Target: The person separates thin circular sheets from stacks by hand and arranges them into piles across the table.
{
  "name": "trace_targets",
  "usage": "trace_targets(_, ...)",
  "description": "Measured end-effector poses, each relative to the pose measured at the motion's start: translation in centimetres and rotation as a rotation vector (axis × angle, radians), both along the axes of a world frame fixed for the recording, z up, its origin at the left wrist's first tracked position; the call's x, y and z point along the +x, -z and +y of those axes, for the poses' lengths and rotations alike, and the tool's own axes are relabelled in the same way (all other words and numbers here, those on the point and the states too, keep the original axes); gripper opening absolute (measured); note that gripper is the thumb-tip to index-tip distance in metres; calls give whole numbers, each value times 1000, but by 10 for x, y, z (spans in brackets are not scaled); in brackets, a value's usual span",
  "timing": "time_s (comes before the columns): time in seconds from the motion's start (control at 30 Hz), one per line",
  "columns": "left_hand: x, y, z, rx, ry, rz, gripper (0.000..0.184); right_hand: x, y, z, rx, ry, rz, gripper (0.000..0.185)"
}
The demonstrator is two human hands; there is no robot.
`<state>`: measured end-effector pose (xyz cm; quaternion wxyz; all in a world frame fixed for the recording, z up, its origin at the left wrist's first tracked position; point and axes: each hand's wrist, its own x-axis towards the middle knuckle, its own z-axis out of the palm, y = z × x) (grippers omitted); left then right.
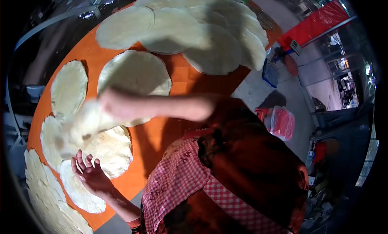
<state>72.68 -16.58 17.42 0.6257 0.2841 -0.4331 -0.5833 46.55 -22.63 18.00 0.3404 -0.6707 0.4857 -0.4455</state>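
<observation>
Right hand (111, 104), blurred, is closed on the upper edge of a pale sheet (87, 122), which hangs slantwise over the left part of the table (188, 74). Left hand (92, 175) grips nothing: its fingers stand spread and loosely bent, palm showing, just below the sheet; whether the fingertips touch it cannot be told.

The table is orange and spread with more pale rounds. A large round (135, 68) lies beyond the right arm, partly in shadow, with a narrower-looking round (69, 86) to its left in view. Under and beside the sheet lies a browner-spotted round (113, 151). Many overlap in a far heap (169, 27), and others along the near-left edge (46, 189).

The person wears a checked apron (178, 165). Past the table is a grey floor (254, 86) with a blue scale (270, 73) and a red panel (313, 21).

On that side sits a red tub (262, 114), beside a translucent reddish bag (283, 122) whose contents are unclear.
</observation>
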Motion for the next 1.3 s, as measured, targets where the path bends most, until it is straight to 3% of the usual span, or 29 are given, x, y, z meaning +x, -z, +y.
trace_targets(0.07, 4, -2, 2, 38, 70, -16, 49, -63, -51, 22, 184, 204, 39, 5)
trace_targets(0.13, 12, 22, 0, 120, 125, -50, 46, -147, -25, 38, 81, 351, -34, 16)
trace_targets(0.17, 5, 32, 4, 197, 112, -58, 41, -161, -47, 69, 117, 468, -125, 20)
trace_targets(0.2, 1, 43, 10, 259, 117, -50, 36, -194, -45, 94, 352, 535, -107, 26)
trace_targets(0.23, -1, 57, 15, 327, 120, -88, 33, -218, -23, 116, 331, 628, -338, 30)
trace_targets(0.27, 0, 72, 23, 396, 122, -130, 29, -253, 0, 145, 283, 581, -252, 36)
trace_targets(0.3, 0, 85, 30, 470, 107, -194, 25, -273, 19, 173, 347, 821, 9, 40)
trace_targets(0.4, 16, 142, 53, 479, 237, -252, 13, -365, 178, 267, 168, 905, 144, 44)
trace_targets(0.43, 26, 172, 62, 463, 221, -338, 14, -332, 165, 278, 577, 1351, 705, 42)
trace_targets(0.5, 36, 201, 78, 506, 208, -408, 16, -294, 187, 277, 264, 1363, 616, 35)
trace_targets(0.53, 37, 203, 86, 567, 221, -401, 18, -270, 199, 262, 39, 1201, 448, 26)
trace_targets(0.57, 36, 201, 91, 628, 226, -435, 18, -254, 218, 241, 82, 1054, 409, 18)
trace_targets(0.63, 47, 238, 98, 583, 238, -459, 17, -202, 220, 178, 188, 818, -52, 13)
trace_targets(0.7, 44, 237, 96, 583, 228, -499, 17, -176, 242, 106, 203, 779, -361, 18)
trace_targets(0.73, 42, 234, 97, 618, 209, -503, 16, -179, 271, 71, 184, 823, -223, 21)
trace_targets(0.8, 48, 251, 100, 455, 136, -594, 16, -173, 229, 26, 270, 934, -22, 21)
trace_targets(0.87, 62, 279, 101, 553, 207, -305, 14, -196, 253, -26, 235, 1019, 222, 32)
trace_targets(0.9, 58, 269, 103, 493, 133, -426, 11, -201, 238, -39, 464, 959, 303, 36)
trace_targets(0.93, 45, 248, 102, 540, 117, -362, 12, -205, 219, -50, 690, 885, 387, 41)
trace_targets(0.97, 38, 241, 100, 540, 83, -366, 11, -215, 247, -72, 734, 974, 389, 46)
trace_targets(1.07, 22, 222, 95, 510, 53, -352, 8, -214, 208, -76, 781, 802, 265, 50)
trace_targets(1.1, 22, 221, 96, 523, 44, -369, 8, -218, 218, -79, 740, 784, 249, 51)
trace_targets(1.13, 23, 220, 96, 536, 38, -385, 9, -235, 271, -100, 810, 746, 144, 44)
trace_targets(1.2, 22, 214, 94, 573, 73, -308, 10, -222, 229, -83, 874, 571, -211, 38)
trace_targets(1.23, 24, 217, 95, 576, 71, -277, 10, -218, 227, -93, 804, 474, 103, 32)
trace_targets(1.3, 26, 216, 96, 610, 65, -228, 10, -200, 214, -109, 625, 424, 42, 29)
